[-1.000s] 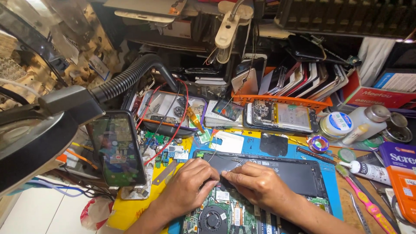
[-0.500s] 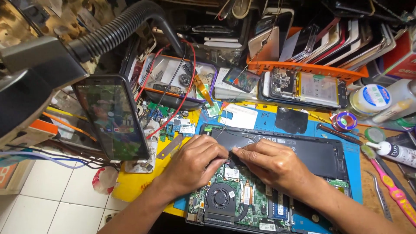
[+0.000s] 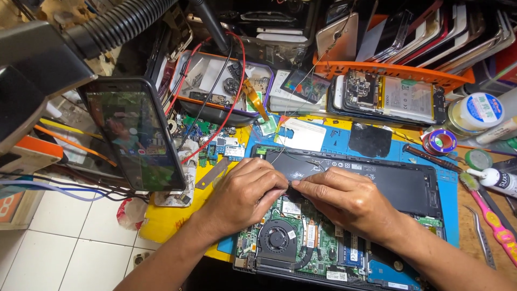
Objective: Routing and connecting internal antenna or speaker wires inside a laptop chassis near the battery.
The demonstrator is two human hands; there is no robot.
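Green circuit board of the opened laptop (image 3: 301,237), low centre, gets fingertip work where it meets the black battery (image 3: 388,180).
Left hand (image 3: 245,194) and right hand (image 3: 339,196) pinch shut on something tiny, unidentifiable; next needs a delicate pull. Propped phone (image 3: 137,132) stands left on the desk (image 3: 172,215).

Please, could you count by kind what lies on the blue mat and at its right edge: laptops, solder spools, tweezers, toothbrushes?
Opened laptop, under the left hand and right hand: 1
Solder spool: 1
Metal tweezers: 1
Pink toothbrush: 1
Total: 4
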